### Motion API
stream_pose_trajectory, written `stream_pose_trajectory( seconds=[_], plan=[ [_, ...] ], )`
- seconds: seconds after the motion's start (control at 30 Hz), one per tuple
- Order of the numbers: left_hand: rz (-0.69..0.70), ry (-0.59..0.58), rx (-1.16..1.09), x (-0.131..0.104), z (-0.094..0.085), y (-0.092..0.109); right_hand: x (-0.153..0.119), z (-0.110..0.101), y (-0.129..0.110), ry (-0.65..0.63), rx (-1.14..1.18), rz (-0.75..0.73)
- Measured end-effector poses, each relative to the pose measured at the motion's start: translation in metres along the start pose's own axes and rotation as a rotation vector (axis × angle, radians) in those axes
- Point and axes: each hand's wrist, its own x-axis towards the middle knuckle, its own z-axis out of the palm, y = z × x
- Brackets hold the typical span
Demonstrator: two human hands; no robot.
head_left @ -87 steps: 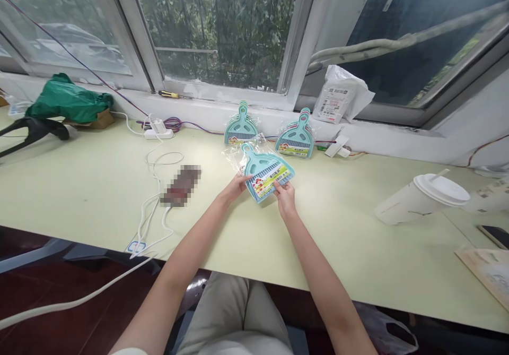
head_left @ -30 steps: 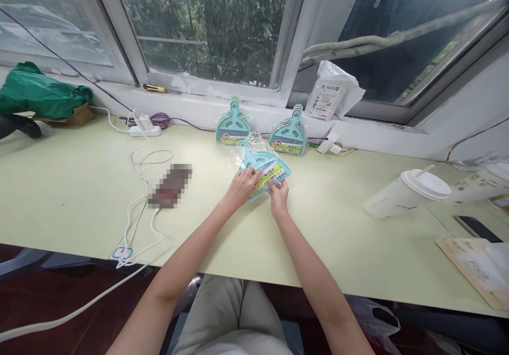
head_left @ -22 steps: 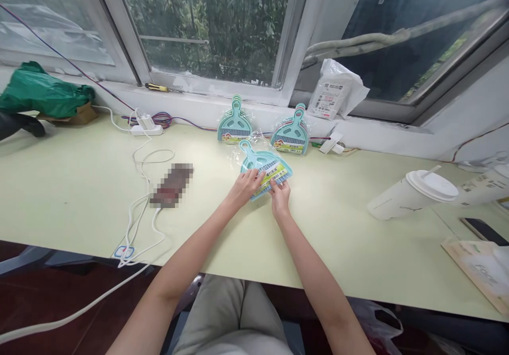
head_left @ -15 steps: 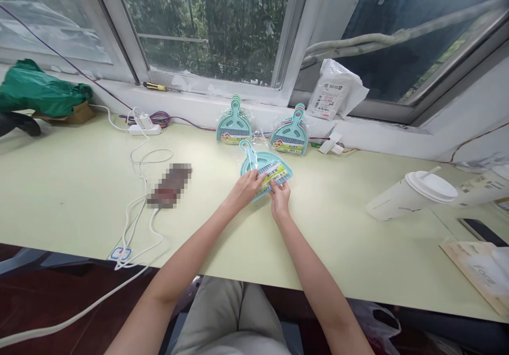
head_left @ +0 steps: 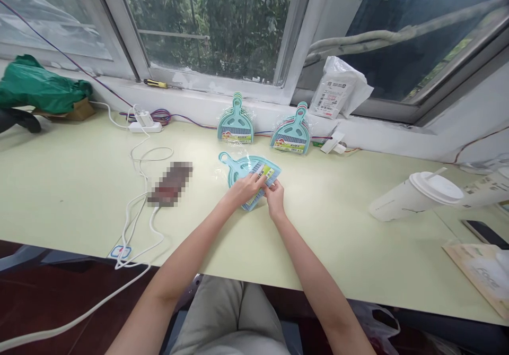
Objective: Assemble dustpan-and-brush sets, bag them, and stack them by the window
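A turquoise dustpan and brush set [head_left: 235, 170] with a yellow-green label lies tilted over the middle of the table, its looped handle pointing to the upper left. Clear plastic wrap shows around that handle. My left hand [head_left: 245, 188] lies across the brush and label with its fingers closed on the set. At the wide lower right edge, my right hand [head_left: 275, 197] pinches the set between thumb and fingers. Behind it, two stacks of similar sets, a left stack [head_left: 235, 121] and a right stack [head_left: 293, 132], lean against the window ledge.
A white cup with a straw [head_left: 415, 196] stands to the right, near a phone [head_left: 485, 234] and a paper packet [head_left: 477, 275]. White cables [head_left: 135, 211] and a blurred-out object [head_left: 170, 184] lie left. A power strip [head_left: 145, 127] sits at the back.
The dustpan and brush set has shifted left and turned, its handle swinging further left. Both hands have stayed on it, and my right hand has moved slightly left.
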Motion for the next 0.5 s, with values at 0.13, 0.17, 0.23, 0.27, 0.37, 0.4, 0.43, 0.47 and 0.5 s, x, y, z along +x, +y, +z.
stream_pose_trajectory(
  seconds=[0.13,0.17,0.23,0.27,0.37,0.4,0.43,0.47,0.5],
  plan=[
    [0.028,0.054,-0.022,-0.001,0.001,0.0,-0.001,0.0,-0.003,0.024,0.007,0.003],
    [0.018,0.073,-0.014,-0.001,0.002,0.0,-0.001,0.0,-0.004,0.021,0.013,0.002],
    [-0.001,0.104,-0.013,-0.001,0.003,0.0,-0.002,0.001,-0.006,0.011,0.026,-0.003],
    [-0.005,0.115,-0.025,-0.001,0.004,0.0,-0.002,0.001,-0.006,0.007,0.031,-0.004],
    [0.015,0.129,-0.121,-0.002,0.008,0.0,-0.001,0.0,-0.005,0.018,0.058,0.01],
    [0.019,0.157,-0.171,-0.003,0.009,0.0,-0.001,-0.001,-0.005,0.033,0.076,0.015],
    [-0.002,0.219,-0.222,-0.004,0.01,0.001,0.0,-0.002,-0.005,0.054,0.098,0.017],
    [-0.061,0.326,-0.269,-0.005,0.011,0.002,0.002,-0.004,-0.005,0.079,0.122,0.014],
    [-0.164,0.467,-0.31,-0.006,0.011,0.003,0.003,-0.006,-0.006,0.105,0.147,0.006]
  ],
)
